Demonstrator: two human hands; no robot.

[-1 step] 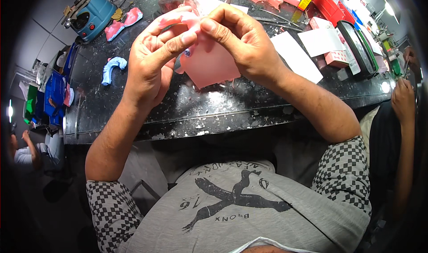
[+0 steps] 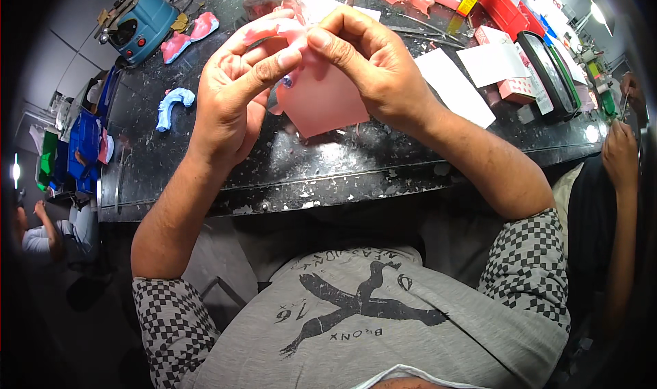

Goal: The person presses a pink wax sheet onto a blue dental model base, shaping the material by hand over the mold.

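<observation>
Both hands are raised over the workbench, fingers closed on a curved, arch-shaped pink wax piece [image 2: 295, 34] with a pale, glossy surface. My left hand [image 2: 236, 81] pinches its left side between thumb and fingers. Opposite it, my right hand [image 2: 366, 60] presses its right side between thumb and bent index finger. Just below the fingertips is a flat pink wax sheet [image 2: 321, 105]; whether it is held or lies on the bench I cannot tell. A small bluish bit [image 2: 287, 81] shows by the left thumb. Left of my left hand lies a blue arch-shaped dental impression [image 2: 172, 107].
On the black, chipped workbench [image 2: 274, 190], a blue machine [image 2: 145, 27] and pink-and-blue impressions [image 2: 191, 38] stand back left. White paper [image 2: 452, 88], a black-framed case [image 2: 547, 74] and a red box [image 2: 505, 11] lie right. Another person's hand [image 2: 619, 149] is at far right.
</observation>
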